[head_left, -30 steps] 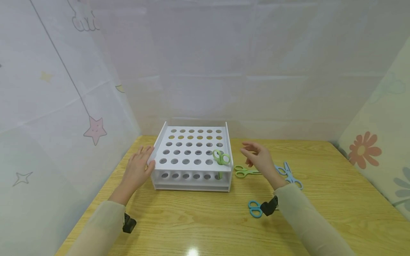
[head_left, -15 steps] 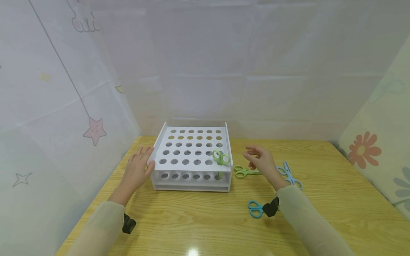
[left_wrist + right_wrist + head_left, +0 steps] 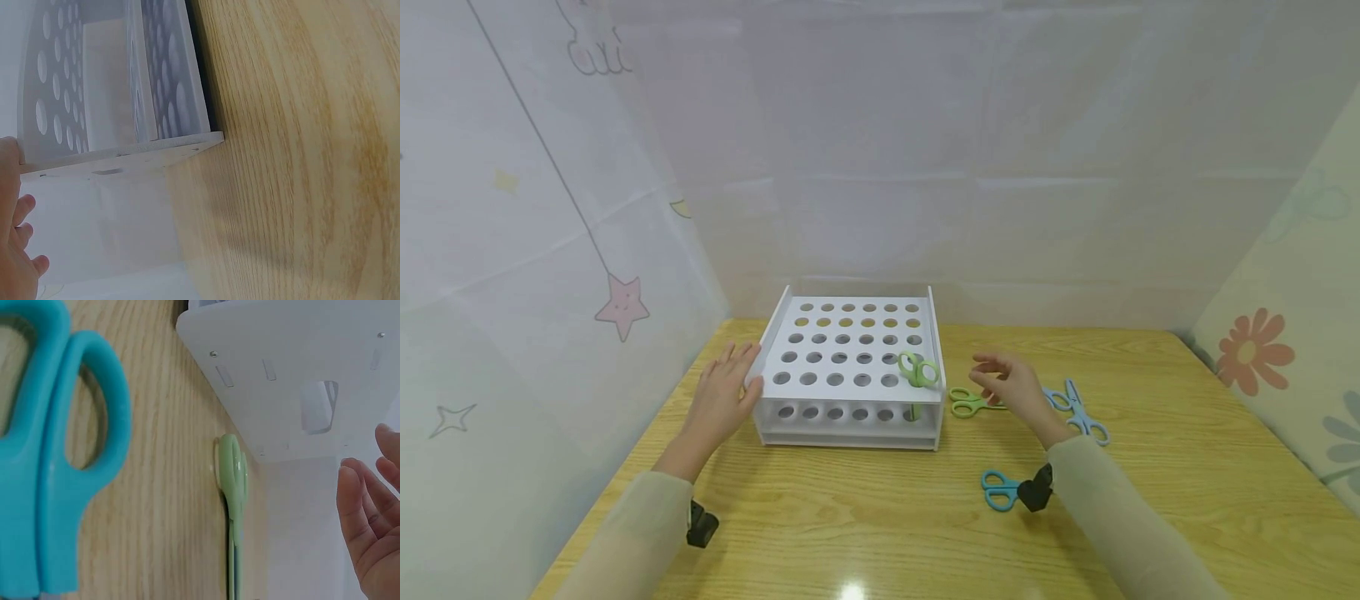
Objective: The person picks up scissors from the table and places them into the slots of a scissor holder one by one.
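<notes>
My left hand (image 3: 724, 390) rests along the left side panel of a white rack (image 3: 823, 389), its fingers fairly straight. In the left wrist view, the fingers (image 3: 22, 234) reach past the panel's top edge. Green-handled scissors (image 3: 917, 369) stand in the rack's front right hole, loops up. To the right of the rack, my right hand (image 3: 1011, 385) hovers with loosely bent fingers and nothing in them. Beneath it lies another pair of green scissors (image 3: 964, 403), its blades partly covered by the hand in the head view.
Light blue scissors (image 3: 1078, 412) lie beyond the right wrist. Teal scissors (image 3: 998, 492) lie nearer the front, partly hidden by the wrist camera (image 3: 1036, 489); they loom large in the right wrist view. Everything stands on a wooden table (image 3: 850, 500), with patterned sheets behind and at both sides.
My right hand has shifted slightly to the right and a little closer to me. The left hand, the rack and the scissors have stayed in place.
</notes>
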A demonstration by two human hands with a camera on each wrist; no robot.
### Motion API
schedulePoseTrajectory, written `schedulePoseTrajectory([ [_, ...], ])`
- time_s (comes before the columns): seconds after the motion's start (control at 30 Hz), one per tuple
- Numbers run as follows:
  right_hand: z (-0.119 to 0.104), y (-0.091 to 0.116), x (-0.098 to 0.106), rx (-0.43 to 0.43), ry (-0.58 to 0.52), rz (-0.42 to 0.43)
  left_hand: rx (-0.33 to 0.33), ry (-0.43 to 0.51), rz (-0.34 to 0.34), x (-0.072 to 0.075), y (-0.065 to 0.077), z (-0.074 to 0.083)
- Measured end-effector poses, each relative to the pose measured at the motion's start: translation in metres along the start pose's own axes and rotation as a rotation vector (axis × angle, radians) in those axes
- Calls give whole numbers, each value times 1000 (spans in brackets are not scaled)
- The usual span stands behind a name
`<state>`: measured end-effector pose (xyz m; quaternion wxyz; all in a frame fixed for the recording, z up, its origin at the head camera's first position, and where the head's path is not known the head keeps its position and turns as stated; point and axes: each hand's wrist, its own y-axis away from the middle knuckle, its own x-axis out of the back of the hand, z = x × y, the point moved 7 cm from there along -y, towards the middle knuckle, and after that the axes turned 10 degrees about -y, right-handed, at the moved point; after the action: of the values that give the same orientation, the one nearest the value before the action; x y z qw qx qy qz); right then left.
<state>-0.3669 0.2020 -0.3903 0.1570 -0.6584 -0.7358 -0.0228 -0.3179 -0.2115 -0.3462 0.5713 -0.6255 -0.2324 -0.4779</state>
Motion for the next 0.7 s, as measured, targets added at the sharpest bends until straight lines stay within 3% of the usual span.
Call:
schedulePoseTrajectory([
  [0.7,27,1,-16,-38,91,-107,11,4,-11,0,0,-1],
])
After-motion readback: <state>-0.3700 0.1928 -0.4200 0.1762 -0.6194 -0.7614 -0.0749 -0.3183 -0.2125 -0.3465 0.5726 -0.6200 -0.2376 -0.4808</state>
